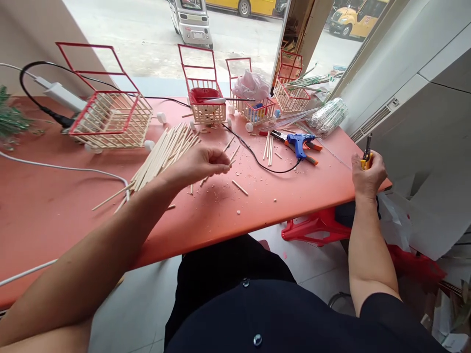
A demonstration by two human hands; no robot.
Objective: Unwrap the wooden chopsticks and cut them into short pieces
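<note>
My left hand (pixel 200 164) hovers over the orange table (pixel 55 211) with its fingers pinched together on a thin wooden stick (pixel 232 156). Just left of it lies a pile of long wooden sticks (pixel 165 152). My right hand (pixel 366 174) rests at the table's right edge, closed round a small yellow-and-black cutter (pixel 366 156) that points upward. Short cut stick pieces (pixel 240 187) and chips are scattered between the two hands.
Miniature stick shopping carts with red frames stand at the back: a large cart (pixel 110 117) at left, others (pixel 204 105) in the middle and right. A blue glue gun (pixel 300 143) and its black cord (pixel 257 159) lie right of centre. A red stool (pixel 316 225) stands below.
</note>
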